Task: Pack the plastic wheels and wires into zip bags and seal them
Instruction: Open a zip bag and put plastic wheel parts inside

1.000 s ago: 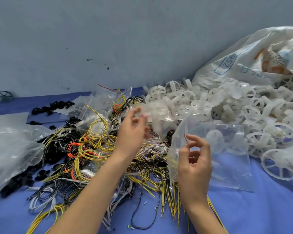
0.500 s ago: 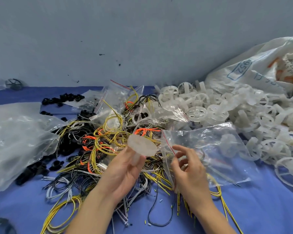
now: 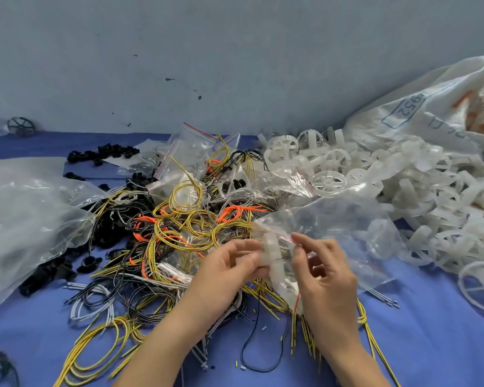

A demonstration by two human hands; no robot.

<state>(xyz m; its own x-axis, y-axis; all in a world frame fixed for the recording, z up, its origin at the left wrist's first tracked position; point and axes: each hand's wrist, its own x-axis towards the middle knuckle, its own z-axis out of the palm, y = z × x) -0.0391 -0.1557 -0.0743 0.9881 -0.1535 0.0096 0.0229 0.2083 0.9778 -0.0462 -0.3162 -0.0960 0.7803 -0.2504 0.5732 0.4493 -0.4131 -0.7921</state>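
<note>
Head view: a white plastic wheel stands on edge right at the mouth of the clear zip bag, pinched by its rim in the fingertips of the left hand. The right hand pinches the bag's red-lined lip between thumb and curled fingers, holding the mouth apart. Another wheel shows faintly through the film deeper in the bag. The wheel looks light and stiff, with thin spokes, so the rim is the safer place to hold it. The bag is limp, slick film that would sag shut if the lip were let go, so it is best held at the lip. Left of the bag lies the tangle of yellow, black and orange wires, springy and likely to snag. Beyond the bag and to its right spreads the wheel pile, spilling from a white sack.
</note>
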